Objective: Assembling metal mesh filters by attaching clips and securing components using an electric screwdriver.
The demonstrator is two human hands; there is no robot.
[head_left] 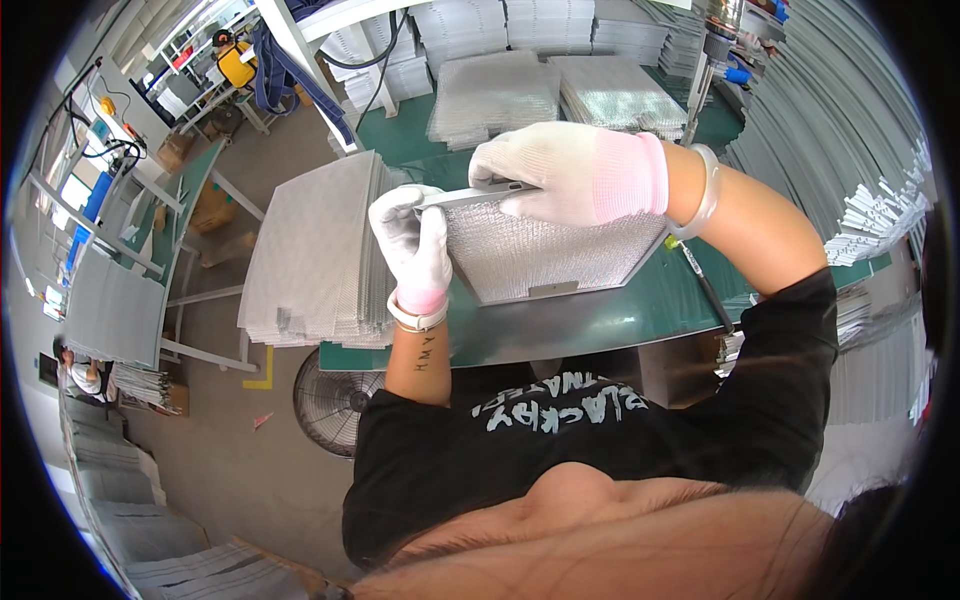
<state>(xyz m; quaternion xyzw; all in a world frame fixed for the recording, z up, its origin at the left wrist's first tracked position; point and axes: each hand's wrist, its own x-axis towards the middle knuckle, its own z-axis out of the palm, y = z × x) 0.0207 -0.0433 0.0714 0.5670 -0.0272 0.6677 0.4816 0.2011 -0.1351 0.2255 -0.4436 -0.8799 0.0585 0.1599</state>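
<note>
A silvery mesh filter panel (555, 250) with a thin metal frame stands tilted on edge over the green-topped table. My left hand (415, 240), in a white glove with a pink cuff, pinches the frame's upper left corner. Along the top edge my right hand (560, 175), gloved the same way, has its fingers curled over the frame and the mesh. A small dark slot or fitting shows in the frame beside the right fingers. On the panel's lower edge is a small metal plate (554, 289). Some right fingertips are hidden behind the panel.
A tall stack of mesh sheets (315, 250) stands at the table's left. Two more mesh stacks (495, 95) (615, 92) lie at the back. A slim black-handled tool (705, 285) lies right. A floor fan (345, 400) stands below, left of me.
</note>
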